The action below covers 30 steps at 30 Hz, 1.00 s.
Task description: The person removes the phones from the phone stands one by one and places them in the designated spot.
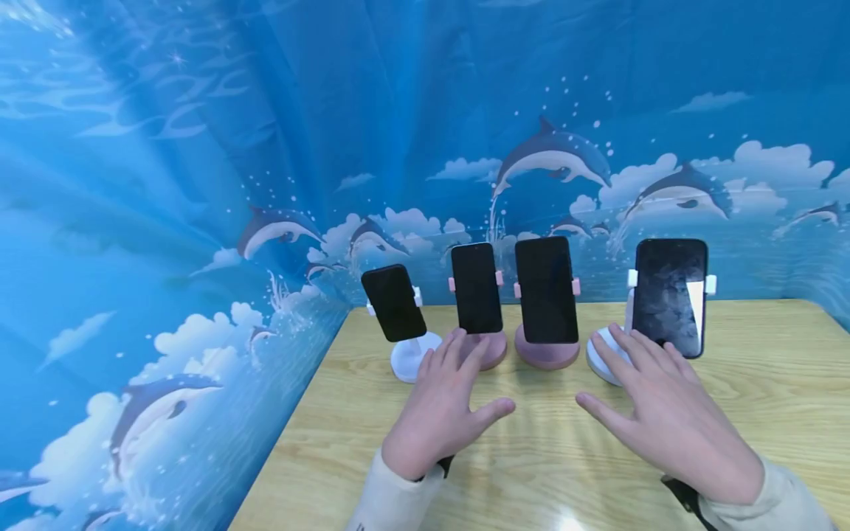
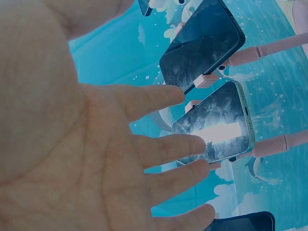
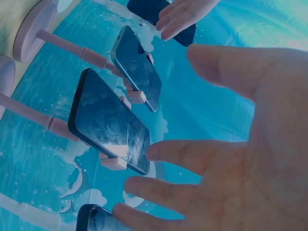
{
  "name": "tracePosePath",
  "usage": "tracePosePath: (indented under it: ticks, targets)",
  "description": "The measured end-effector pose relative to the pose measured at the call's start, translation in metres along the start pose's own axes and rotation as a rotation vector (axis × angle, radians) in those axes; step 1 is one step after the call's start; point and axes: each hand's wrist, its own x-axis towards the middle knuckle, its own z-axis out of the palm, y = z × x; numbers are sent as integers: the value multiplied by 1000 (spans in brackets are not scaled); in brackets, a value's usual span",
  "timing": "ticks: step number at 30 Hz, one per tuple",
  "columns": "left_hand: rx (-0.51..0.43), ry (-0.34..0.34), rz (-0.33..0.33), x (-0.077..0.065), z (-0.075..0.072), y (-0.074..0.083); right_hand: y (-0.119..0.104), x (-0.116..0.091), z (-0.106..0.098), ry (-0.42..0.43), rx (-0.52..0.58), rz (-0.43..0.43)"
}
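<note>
Several dark-screened smartphones stand clamped in holders along the far side of a wooden table. At the left, a tilted phone [image 1: 395, 303] sits on a white stand [image 1: 413, 357]. Two phones, one narrower [image 1: 477, 287] and one wider [image 1: 547, 289], rest in pink stands in the middle. A larger phone [image 1: 669, 295] leans in a white stand [image 1: 603, 357] at the right. My left hand [image 1: 438, 409], fingers spread, hovers in front of the left stands and holds nothing. My right hand [image 1: 671, 420] is likewise spread and holding nothing, before the right-hand stand, whose base it partly hides.
The light wooden table [image 1: 531, 472] spans the front. A blue curtain [image 1: 412, 133] printed with dolphins and clouds hangs behind and at the left. Pink stand poles [image 3: 72, 48] show in the right wrist view, with clamps gripping the phones' sides.
</note>
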Motion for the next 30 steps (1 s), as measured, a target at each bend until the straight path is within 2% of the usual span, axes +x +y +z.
tracePosePath:
  ticks: [6,10,13,16,19,23,25,27,29,30]
  targets:
    - [4,11,15,-1,-1,-1,-2,-1,-3,-20,-4,1]
    - [-1,29,18,-2,-2,-1,-3,-2,-3,-3,-5,-9]
    - [-7,56,22,-2,-5,-4,-2,-3,-3,27,-8,-27]
    - [-16,121,25,-3,-10,-9,-2,-4,-3,47,-11,-37]
    - [-41,262,29,-1,-17,-17,-1,-3,-3,37,-6,-22]
    - [-145,555,25,3,-26,-33,-2,-3,-4,20,1,-3]
    - [-212,711,-19,7,-28,-43,-3,-3,-4,13,1,-5]
    - [-291,836,-93,13,-27,-53,-4,-3,-4,5,-1,-9]
    - [-389,908,-172,20,-23,-65,-5,-4,-4,-6,0,-11]
    - [-448,918,-209,24,-20,-71,-5,-4,-4,-13,1,-10]
